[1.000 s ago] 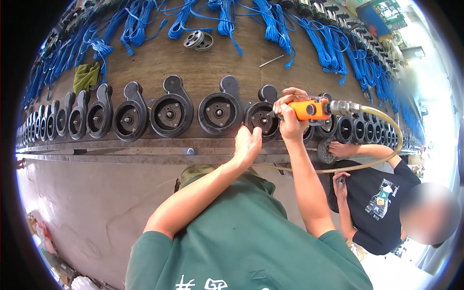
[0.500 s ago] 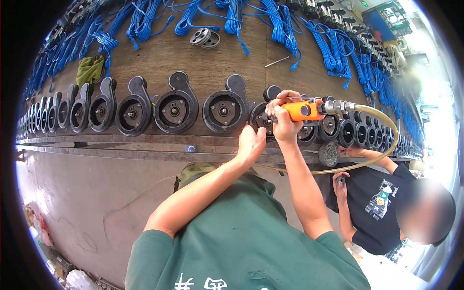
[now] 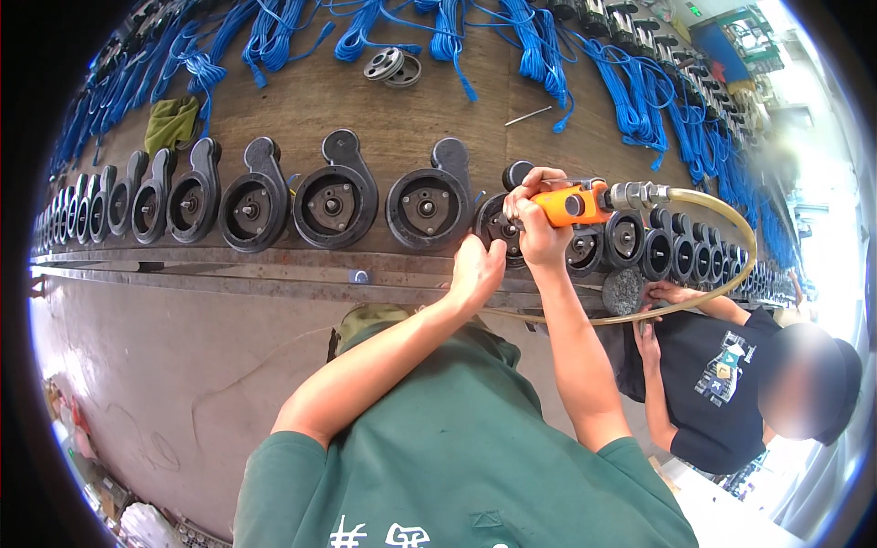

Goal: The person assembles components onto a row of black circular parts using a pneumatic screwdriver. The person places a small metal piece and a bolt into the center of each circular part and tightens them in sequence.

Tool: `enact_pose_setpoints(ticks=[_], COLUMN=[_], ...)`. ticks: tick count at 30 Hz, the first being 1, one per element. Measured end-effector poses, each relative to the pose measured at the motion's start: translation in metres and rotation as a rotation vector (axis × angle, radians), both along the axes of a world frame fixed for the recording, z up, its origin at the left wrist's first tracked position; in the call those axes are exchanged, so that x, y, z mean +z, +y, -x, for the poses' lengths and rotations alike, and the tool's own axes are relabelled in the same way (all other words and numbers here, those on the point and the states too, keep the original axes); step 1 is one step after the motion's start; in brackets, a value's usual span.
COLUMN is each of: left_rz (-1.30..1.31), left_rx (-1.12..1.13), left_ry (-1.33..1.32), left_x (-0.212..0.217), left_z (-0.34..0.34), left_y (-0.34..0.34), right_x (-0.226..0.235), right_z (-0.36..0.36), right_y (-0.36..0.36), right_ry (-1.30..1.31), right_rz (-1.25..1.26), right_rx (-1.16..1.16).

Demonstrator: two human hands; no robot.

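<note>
My right hand (image 3: 541, 219) is wrapped round an orange air-powered tool (image 3: 574, 207) with a metal hose fitting. It sits over a black round housing (image 3: 493, 219) in the row along the bench's near edge. My left hand (image 3: 479, 269) is closed at that housing's near left rim, its thumb and finger on the edge. The hand and tool cover much of the housing, and the tool's working tip is hidden. Just left stands another black housing (image 3: 427, 210) with a round plate and a central shaft inside.
A yellowish hose (image 3: 751, 247) loops right from the tool and back below my right forearm. Blue cable bundles (image 3: 541, 59) line the bench's far side. Pulley wheels (image 3: 393, 66), a thin metal rod (image 3: 528, 116) and a green cloth (image 3: 171, 123) lie on the wooden top. A co-worker (image 3: 703, 374) handles a grey speckled disc (image 3: 623, 292).
My hands and the tool keep nearly the same place at the housing, while the view shifts slightly. The co-worker's lower hand has moved up to the other hand, beside the grey disc.
</note>
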State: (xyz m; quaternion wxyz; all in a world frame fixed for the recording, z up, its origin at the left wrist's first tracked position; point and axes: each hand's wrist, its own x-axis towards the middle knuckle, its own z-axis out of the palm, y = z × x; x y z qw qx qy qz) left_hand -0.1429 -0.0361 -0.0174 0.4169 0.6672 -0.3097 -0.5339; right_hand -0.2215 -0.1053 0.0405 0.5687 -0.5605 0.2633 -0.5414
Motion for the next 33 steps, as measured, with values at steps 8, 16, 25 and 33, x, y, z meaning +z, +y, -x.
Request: enact_pose_setpoints(ticks=[8,16,25,33], left_rz=[0.028,0.025,0.013,-0.096], left_rx=[0.009,0.003,0.001,-0.053], left_ry=[-0.062,0.051,0.094,0.026], left_x=[-0.007,-0.004,0.0,-0.005], left_z=[0.005,0.005,0.008,0.007], left_y=[0.0,-0.002,0.002,0.001], right_x=[0.006,0.007,0.003,0.015], right_z=[-0.003,-0.006,-0.006,0.007], right_y=[0.002,0.007,0.01,0.022], right_ry=[0.043,0.148,0.092,0.131], right_rz=[-0.011,0.005,-0.029,0.104], right_rx=[-0.015,-0.046,-0.034,-0.172])
